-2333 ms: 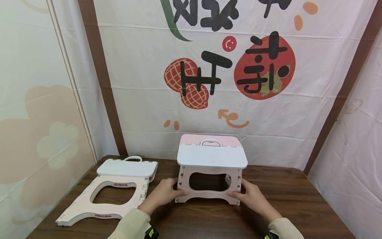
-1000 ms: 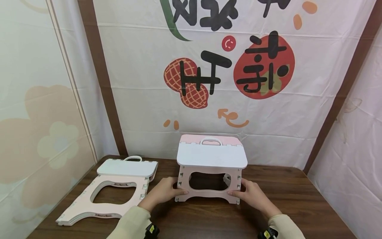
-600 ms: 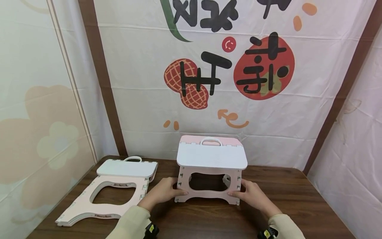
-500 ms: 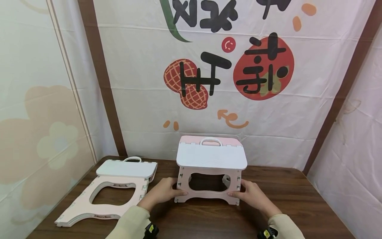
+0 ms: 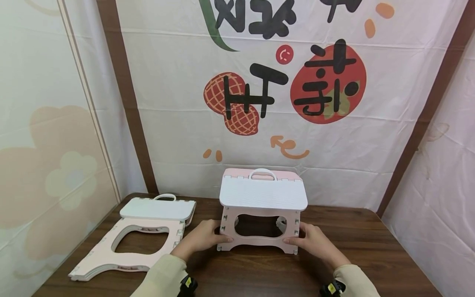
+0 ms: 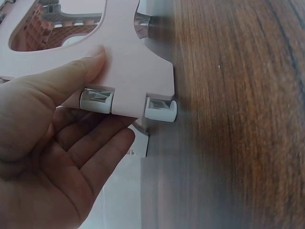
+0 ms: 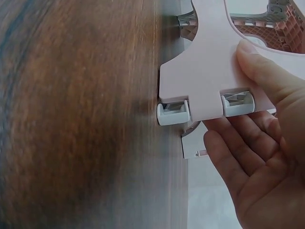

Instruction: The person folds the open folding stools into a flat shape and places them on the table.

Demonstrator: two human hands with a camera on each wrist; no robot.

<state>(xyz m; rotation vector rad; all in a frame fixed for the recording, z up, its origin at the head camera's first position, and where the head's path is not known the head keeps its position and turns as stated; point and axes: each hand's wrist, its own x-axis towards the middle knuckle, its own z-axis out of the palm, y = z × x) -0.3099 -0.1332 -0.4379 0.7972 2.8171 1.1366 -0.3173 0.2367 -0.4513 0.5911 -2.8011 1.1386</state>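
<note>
Stool, unfolded, standing on the table, one hand at each side of it. From where I'm standing, the pink-and-white step stool [image 5: 263,196] sits squarely between the left hand [image 5: 205,238] and the right hand [image 5: 315,245], upright, pink front panel toward the person, white seat half nearer and pink half farther. White carry handle [image 5: 262,170] sticks up mid-seat.

Left hand: has the panel's left edge low down, thumb laid on the front face, other fingers going behind; a pinch, not a full fist. Right hand: same on the right edge, thumb on the front, fingers behind (near mirror image, honestly). Both grip below the cut-out, close to the feet; palms stay off the panel. White hinge pieces [image 6: 161,109] show along the edge by the left thumb. Feet down on the dark wooden table [image 5: 352,239].

Second one, the folded stool [image 5: 157,209], lies flat on the person's left, its handle at the far end; left forearm passes near its right edge, can't tell if touching. Cream sleeves [image 5: 163,278] on both arms, black wrist devices [image 5: 188,285] under them. Printed white curtain [image 5: 178,136] behind the table.
</note>
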